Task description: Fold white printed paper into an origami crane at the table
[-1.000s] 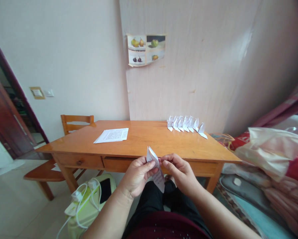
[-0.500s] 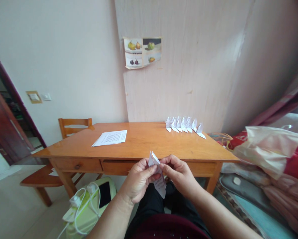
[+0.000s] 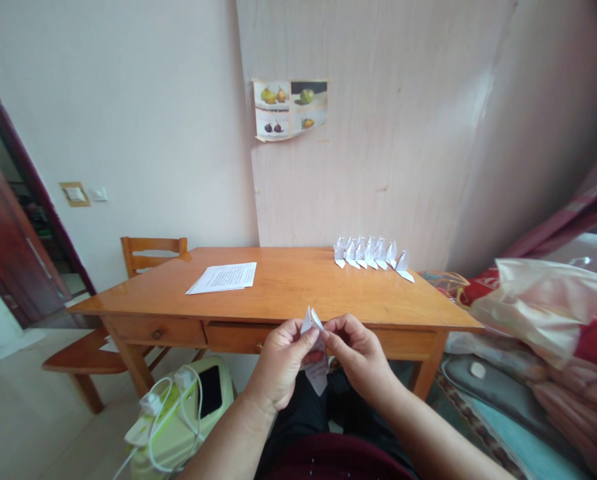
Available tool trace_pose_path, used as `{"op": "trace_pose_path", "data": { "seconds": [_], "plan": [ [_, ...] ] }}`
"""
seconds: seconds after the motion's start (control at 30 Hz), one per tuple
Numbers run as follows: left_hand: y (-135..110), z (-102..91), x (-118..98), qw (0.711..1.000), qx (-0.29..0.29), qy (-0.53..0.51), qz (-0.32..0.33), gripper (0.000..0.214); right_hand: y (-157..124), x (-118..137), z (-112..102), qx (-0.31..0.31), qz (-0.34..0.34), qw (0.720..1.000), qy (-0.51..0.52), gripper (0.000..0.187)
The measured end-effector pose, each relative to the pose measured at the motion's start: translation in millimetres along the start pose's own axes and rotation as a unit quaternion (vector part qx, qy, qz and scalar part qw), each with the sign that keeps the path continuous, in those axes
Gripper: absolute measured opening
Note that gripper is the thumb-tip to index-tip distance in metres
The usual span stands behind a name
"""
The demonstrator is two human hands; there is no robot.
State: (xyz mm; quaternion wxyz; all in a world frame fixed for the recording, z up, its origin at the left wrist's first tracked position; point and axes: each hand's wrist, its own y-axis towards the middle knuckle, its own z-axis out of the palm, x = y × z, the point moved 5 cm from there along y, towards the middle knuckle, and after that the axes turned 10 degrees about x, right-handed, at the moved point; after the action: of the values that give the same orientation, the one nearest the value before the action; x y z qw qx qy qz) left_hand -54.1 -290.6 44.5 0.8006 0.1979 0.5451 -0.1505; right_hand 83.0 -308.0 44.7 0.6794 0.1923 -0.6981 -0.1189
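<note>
A folded piece of printed white paper (image 3: 318, 377) is held above my lap, in front of the table's near edge. My left hand (image 3: 283, 363) pinches it from the left, thumb across the front. On its right side, my right hand (image 3: 353, 347) grips the upper edge between thumb and fingers. Two pointed tips stick up over the fingers, and a pointed end hangs below; the middle is partly hidden by the hands. Several folded paper figures (image 3: 366, 253) of similar paper stand in rows at the table's back right.
On the wooden table (image 3: 288, 280) lies a stack of printed sheets (image 3: 223, 277), left of centre. A chair (image 3: 153, 257) stands at the left. Below it is a pale green box (image 3: 178, 413) with white cables and a black phone-like slab. Bags (image 3: 543, 307) are piled at the right.
The folded paper has turned slightly in my fingers, its lower point shifting a little left. Both hands keep their grip. The whole view has shifted slightly.
</note>
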Motion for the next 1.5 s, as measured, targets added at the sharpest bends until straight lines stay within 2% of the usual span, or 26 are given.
{"op": "trace_pose_path", "data": {
  "seconds": [0.33,0.7,1.03,1.33,1.5],
  "plan": [
    [-1,4.0,-3,1.000,0.000,0.030,0.000,0.031,2,4,-4,-0.013,-0.030,0.998,-0.053,0.019],
    [1,8.6,7,0.997,0.010,0.064,0.036,0.035,0,14,-3,-0.034,-0.074,0.987,-0.136,0.017],
    [2,8.9,10,0.996,0.020,0.075,0.039,0.035,0,12,-5,-0.040,-0.086,0.984,-0.154,0.016],
    [2,6.8,10,0.988,0.002,0.143,0.058,0.037,-1,31,1,-0.071,-0.120,0.968,-0.207,0.009],
    [2,6.5,12,0.985,0.007,0.163,0.060,0.033,-2,34,1,-0.088,-0.136,0.960,-0.227,0.007]
  ]
}}
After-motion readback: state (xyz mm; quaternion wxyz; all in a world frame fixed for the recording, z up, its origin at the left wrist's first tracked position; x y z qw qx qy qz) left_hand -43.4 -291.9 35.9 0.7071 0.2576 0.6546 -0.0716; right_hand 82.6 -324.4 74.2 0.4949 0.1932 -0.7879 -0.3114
